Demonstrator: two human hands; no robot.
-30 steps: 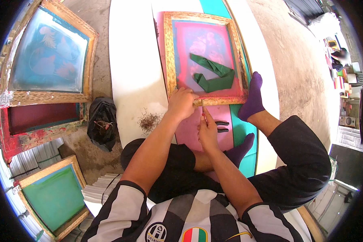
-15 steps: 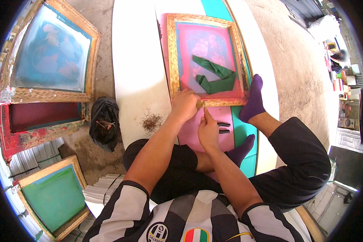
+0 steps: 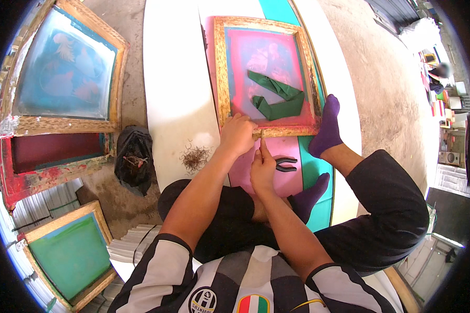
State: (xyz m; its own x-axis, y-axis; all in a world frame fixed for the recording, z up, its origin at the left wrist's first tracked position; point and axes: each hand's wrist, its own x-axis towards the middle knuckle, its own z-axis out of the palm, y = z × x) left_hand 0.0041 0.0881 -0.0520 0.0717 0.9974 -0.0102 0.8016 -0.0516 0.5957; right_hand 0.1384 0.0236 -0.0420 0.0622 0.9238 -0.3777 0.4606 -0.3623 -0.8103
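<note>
A wooden screen-printing frame (image 3: 222,68) with pink-stained mesh lies in front of me. My left hand (image 3: 237,134) is closed over its near left corner, fingers wrapped on the near rail. Just below that rail, my right hand (image 3: 262,169) is closed with the forefinger stretched toward the wood. A slim tool seems to show at its fingertip, touching or almost touching the rail's edge; its kind cannot be made out. On the mesh rests a folded green cloth (image 3: 287,107). Beside my right hand are black-handled pliers (image 3: 287,165), partly hidden behind it.
Left of my forearm lies a heap of thin brown wiry bits (image 3: 195,157) on the white board (image 3: 172,104). A black plastic bag (image 3: 134,175) sits on the floor. More frames lean at the left, one with a green screen (image 3: 68,255). My purple-socked foot (image 3: 327,128) borders the frame.
My right hand has shifted slightly left along the near rail, uncovering more of the pliers. My left hand keeps its hold on the corner.
</note>
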